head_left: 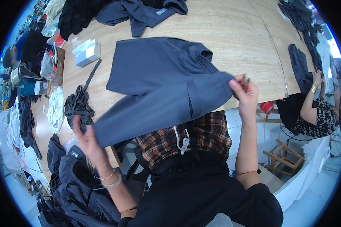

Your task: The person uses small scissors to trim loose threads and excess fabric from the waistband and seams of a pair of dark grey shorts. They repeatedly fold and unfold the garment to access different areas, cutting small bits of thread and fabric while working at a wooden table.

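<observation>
At the frame's centre, the blue-grey shorts [159, 100] lie partly on the counter [246, 45], my right hand [247, 95] pinching their right edge, my left hand [88, 142], fingers apart, by their lower-left end.

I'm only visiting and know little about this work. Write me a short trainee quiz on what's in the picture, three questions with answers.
1. True or false: the right hand is holding the blue-grey shorts.
2. Multiple choice: which of these is on the table, to the left of the shorts?
A) a laptop
B) a small box
C) a dinner plate
3. Short answer: what colour is the drawstring at the front of the plaid garment?

Key
1. True: it grips their right end.
2. B.
3. White.
</observation>
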### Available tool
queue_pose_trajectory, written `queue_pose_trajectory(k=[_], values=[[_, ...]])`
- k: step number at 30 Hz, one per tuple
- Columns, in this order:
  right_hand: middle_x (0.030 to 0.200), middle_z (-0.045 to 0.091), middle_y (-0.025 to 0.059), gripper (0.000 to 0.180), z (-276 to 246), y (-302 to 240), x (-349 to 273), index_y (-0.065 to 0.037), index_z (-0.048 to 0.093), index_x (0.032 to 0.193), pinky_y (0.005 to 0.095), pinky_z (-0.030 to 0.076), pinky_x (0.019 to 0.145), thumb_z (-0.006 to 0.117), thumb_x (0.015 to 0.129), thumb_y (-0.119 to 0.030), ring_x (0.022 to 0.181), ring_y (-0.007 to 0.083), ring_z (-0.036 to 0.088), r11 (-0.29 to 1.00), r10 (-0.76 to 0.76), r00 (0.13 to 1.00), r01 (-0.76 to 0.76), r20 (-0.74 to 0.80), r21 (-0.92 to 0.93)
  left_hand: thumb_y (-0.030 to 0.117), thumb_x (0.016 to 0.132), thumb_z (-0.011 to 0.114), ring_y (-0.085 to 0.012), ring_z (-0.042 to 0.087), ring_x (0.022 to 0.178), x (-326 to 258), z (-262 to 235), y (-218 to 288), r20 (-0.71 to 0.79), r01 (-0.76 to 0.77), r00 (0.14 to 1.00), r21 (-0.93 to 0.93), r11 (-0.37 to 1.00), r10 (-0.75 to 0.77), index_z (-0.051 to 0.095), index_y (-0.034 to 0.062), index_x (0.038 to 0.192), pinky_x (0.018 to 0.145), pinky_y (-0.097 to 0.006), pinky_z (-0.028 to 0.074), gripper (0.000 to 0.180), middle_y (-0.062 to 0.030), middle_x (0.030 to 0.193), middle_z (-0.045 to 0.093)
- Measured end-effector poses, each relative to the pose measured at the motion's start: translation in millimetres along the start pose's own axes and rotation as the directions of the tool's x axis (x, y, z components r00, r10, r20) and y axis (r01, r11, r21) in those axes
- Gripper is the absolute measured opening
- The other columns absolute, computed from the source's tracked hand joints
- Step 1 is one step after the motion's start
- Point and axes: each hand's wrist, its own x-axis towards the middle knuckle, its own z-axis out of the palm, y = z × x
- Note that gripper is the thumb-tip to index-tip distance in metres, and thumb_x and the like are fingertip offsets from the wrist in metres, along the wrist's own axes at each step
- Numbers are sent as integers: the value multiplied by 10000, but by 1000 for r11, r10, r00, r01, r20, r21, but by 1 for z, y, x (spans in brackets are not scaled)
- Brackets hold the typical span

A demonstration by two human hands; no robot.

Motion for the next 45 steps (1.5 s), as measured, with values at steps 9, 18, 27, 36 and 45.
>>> queue_pose_trajectory(k=[9, 18, 27, 36, 45], values=[[725, 602, 20, 242, 58, 93, 99, 10, 663, 865, 267, 449, 647, 731, 913, -216, 684, 80, 524, 956, -58, 996, 74, 63, -285, 235, 921, 701, -332, 652, 913, 111, 28, -87, 92, -127, 992, 821, 556, 92, 659, 73, 1236, 847, -407, 509, 357, -150, 1026, 684], [712, 535, -90, 137, 56, 66, 73, -70, 648, 930, 198, 292, 508, 741, 903, -166, 579, -4, 402, 957, 261, 959, -272, 109, 103, 79, 851, 745, -290, 652, 875, -16, 226, 8, 556, -494, 751, 116, 862, 356, 650, -20, 1116, 770, -366, 542, 298, -129, 1074, 626], [719, 518, -95, 110, 60, 77, 68, -85, 639, 923, 191, 273, 503, 731, 904, -143, 579, -9, 390, 940, 296, 952, -304, 74, 156, 56, 866, 733, -258, 685, 768, -18, 260, -44, 457, -434, 826, 143, 890, 329, 667, -16, 1093, 666, -340, 549, 248, -140, 913, 660], [826, 587, -20, 167, 61, 93, 74, 6, 612, 899, 233, 427, 749, 718, 909, -123, 809, 46, 494, 987, 145, 986, -150, 78, 56, 8, 953, 610, -190, 646, 639, 0, 257, -48, 494, -454, 805, 154, 878, 330, 613, -6, 928, 577, -310, 532, 28, -106, 792, 624], [836, 658, 27, 191, 50, 79, 78, 15, 650, 962, 253, 460, 767, 724, 899, -149, 819, 76, 572, 970, 160, 985, -143, 72, -194, 106, 1017, 540, -222, 606, 665, 42, 210, -21, 284, -223, 947, 245, 943, 151, 573, -12, 912, 605, -345, 478, 162, -118, 881, 609]])
